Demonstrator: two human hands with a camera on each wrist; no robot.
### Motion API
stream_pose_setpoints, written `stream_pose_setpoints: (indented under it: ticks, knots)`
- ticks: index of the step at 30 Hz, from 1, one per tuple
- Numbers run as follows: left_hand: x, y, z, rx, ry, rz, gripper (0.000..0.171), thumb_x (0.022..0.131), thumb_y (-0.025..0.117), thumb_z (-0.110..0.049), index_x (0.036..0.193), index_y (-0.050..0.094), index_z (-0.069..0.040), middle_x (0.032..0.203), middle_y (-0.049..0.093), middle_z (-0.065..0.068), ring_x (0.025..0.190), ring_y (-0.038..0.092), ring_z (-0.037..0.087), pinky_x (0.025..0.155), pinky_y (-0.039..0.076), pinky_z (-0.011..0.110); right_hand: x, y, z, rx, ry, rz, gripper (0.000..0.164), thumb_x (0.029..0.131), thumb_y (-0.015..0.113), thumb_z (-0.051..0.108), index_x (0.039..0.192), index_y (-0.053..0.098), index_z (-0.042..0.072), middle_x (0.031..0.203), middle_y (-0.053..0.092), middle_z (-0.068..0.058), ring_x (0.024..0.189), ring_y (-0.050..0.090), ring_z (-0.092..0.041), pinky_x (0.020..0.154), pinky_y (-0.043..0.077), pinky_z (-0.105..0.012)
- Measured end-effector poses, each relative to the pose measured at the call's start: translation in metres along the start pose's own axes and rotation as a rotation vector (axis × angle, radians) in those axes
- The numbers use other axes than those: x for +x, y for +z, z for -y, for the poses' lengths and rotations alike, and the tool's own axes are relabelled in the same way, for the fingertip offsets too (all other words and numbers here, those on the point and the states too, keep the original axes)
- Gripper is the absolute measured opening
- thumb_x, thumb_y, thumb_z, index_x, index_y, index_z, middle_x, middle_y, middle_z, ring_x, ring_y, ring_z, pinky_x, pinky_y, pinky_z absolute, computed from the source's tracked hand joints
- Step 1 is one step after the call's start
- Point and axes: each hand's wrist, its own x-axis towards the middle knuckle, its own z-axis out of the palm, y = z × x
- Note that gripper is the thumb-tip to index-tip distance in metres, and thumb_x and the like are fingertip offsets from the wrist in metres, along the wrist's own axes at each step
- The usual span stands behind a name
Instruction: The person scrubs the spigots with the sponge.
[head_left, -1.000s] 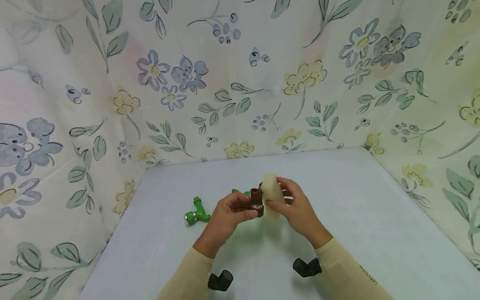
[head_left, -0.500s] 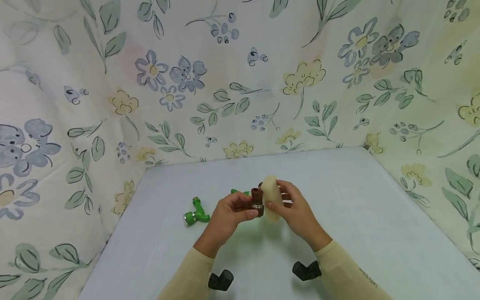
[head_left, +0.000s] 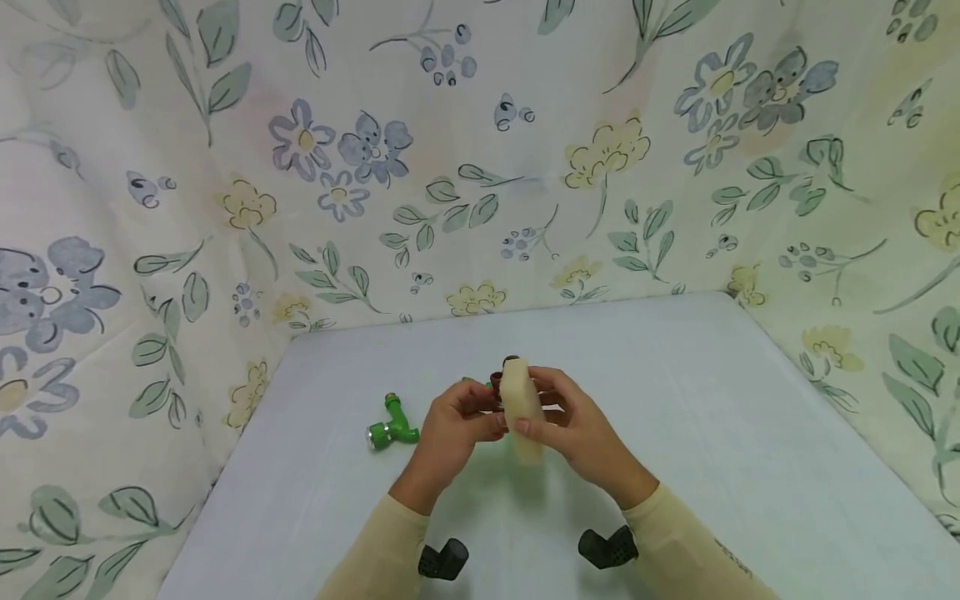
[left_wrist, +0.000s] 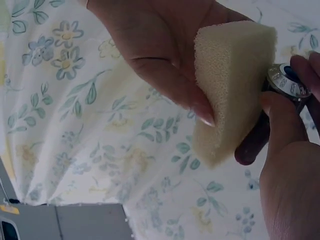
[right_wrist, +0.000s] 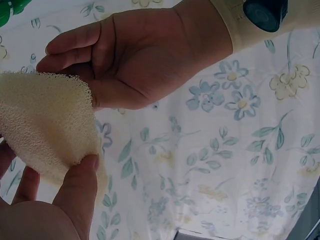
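My left hand [head_left: 453,425] holds a dark reddish-brown tap [left_wrist: 252,142] with a silver ring, fingers and thumb gripping its body. In my right hand [head_left: 577,425] is a cream foam sponge [head_left: 521,408], pinched with the thumb on its near face and the fingers behind. The sponge lies up against the tap, covering most of it in the head view, where only its brown top ends show. From the left wrist, the tap's silver ring and brown spout appear beside the sponge. The sponge bends under the right thumb in the right wrist view.
A green tap [head_left: 393,425] with a silver-rimmed end lies on the white table [head_left: 337,517] left of the hands. Part of another green thing [head_left: 467,381] shows behind the left fingers. Floral cloth [head_left: 450,208] hangs behind the table.
The right hand has brought the sponge left and slightly down, so it now covers more of the brown tap. My left hand has barely moved. The green tap stays in place.
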Motion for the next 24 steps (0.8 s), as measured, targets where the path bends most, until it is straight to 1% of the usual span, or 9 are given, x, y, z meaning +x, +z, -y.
stream_pose_setpoints:
  ticks: [4,7,11,14,15,17,21,24]
  knots:
    - [0.001,0.0,0.0,-0.015,0.013,-0.016,0.032,0.084,0.075,-0.009,0.111,0.059,-0.002,0.108,0.064,0.016,0.091,0.067,0.03,0.076,0.056,0.042,-0.003,0.003,0.017,0.012,0.001,-0.021,0.056,0.089,0.071,0.015,0.138,0.046,0.018,0.122,0.052,-0.011,0.109,0.051,-0.033,0.086,0.051,-0.042]
    - [0.002,-0.001,-0.001,-0.027,0.022,-0.044,0.033,0.085,0.074,-0.01,0.114,0.059,-0.004,0.111,0.064,0.016,0.093,0.066,0.03,0.077,0.056,0.042,-0.007,0.005,0.021,0.013,0.024,-0.032,0.053,0.088,0.071,0.015,0.136,0.048,0.017,0.118,0.054,-0.011,0.107,0.052,-0.032,0.085,0.051,-0.041]
    - [0.002,-0.002,-0.001,-0.057,0.037,-0.087,0.033,0.086,0.073,-0.008,0.115,0.058,-0.006,0.114,0.063,0.016,0.097,0.064,0.03,0.078,0.056,0.042,-0.009,0.01,0.018,0.005,0.012,0.01,0.054,0.088,0.071,0.014,0.136,0.048,0.015,0.119,0.054,-0.01,0.107,0.052,-0.032,0.085,0.051,-0.042]
    - [0.003,-0.003,-0.002,-0.062,0.042,-0.092,0.034,0.086,0.072,-0.007,0.116,0.058,-0.007,0.114,0.063,0.016,0.099,0.062,0.03,0.079,0.055,0.041,-0.008,0.014,0.015,-0.011,-0.006,0.034,0.056,0.087,0.072,0.015,0.137,0.047,0.016,0.123,0.054,-0.007,0.108,0.052,-0.031,0.086,0.05,-0.042]
    - [0.002,-0.003,-0.002,-0.06,0.042,-0.093,0.034,0.085,0.072,-0.006,0.116,0.058,-0.007,0.113,0.064,0.016,0.099,0.062,0.03,0.079,0.055,0.041,-0.008,0.015,0.015,-0.021,-0.007,0.031,0.056,0.087,0.073,0.016,0.137,0.047,0.016,0.124,0.054,-0.006,0.108,0.052,-0.03,0.086,0.05,-0.041]
    - [0.002,-0.003,-0.003,-0.054,0.042,-0.099,0.033,0.085,0.073,-0.007,0.115,0.058,-0.007,0.111,0.065,0.015,0.098,0.062,0.03,0.079,0.055,0.041,-0.007,0.016,0.014,-0.023,-0.009,0.026,0.057,0.086,0.074,0.015,0.137,0.048,0.016,0.125,0.053,-0.004,0.108,0.052,-0.03,0.087,0.05,-0.044]
    - [0.0,-0.003,-0.006,-0.064,0.037,-0.103,0.033,0.085,0.073,-0.007,0.114,0.059,-0.007,0.11,0.066,0.014,0.1,0.062,0.03,0.08,0.055,0.042,-0.006,0.016,0.014,-0.045,-0.002,0.006,0.058,0.085,0.075,0.013,0.136,0.049,0.015,0.125,0.053,-0.004,0.108,0.052,-0.03,0.087,0.049,-0.047]
    - [-0.001,-0.003,-0.008,-0.082,0.033,-0.088,0.034,0.084,0.074,-0.008,0.114,0.058,-0.006,0.11,0.066,0.014,0.101,0.063,0.031,0.08,0.055,0.043,-0.004,0.015,0.014,-0.069,0.032,-0.015,0.056,0.086,0.074,0.015,0.136,0.049,0.017,0.123,0.054,-0.004,0.107,0.053,-0.029,0.087,0.049,-0.046]
